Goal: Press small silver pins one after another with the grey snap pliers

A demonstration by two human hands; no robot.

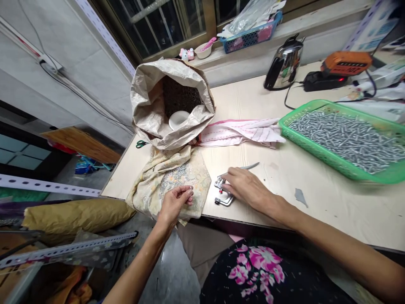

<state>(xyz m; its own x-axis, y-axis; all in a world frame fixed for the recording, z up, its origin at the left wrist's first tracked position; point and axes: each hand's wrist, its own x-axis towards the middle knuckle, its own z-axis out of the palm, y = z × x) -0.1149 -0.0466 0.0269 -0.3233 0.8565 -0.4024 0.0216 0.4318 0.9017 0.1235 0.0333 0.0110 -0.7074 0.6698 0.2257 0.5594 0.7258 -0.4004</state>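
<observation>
My left hand (177, 203) is above a yellowish flowered cloth (198, 202), thumb and forefinger pinched on a tiny shiny metal piece (191, 188) too small to make out fully. Short metal pins (174, 178) lie loose on that cloth. To the right, the curled fingers of my right hand (245, 185) grip a metal hand tool (225, 202) with a C-shaped jaw and a red spot. Its curved grey handle (251, 166) sticks out beyond the hand, and part of the tool is hidden under the fingers. The jaw points left, toward my left hand, and lies on the table.
Behind the cloth stands an open sack (142, 101) of dark small pieces with a white bowl (179, 119). A green basket (332, 158) full of metal pins sits right. Pink-white cloth (243, 131), scissors (141, 144), a kettle (283, 63) and an orange battery (346, 63) are also on the table.
</observation>
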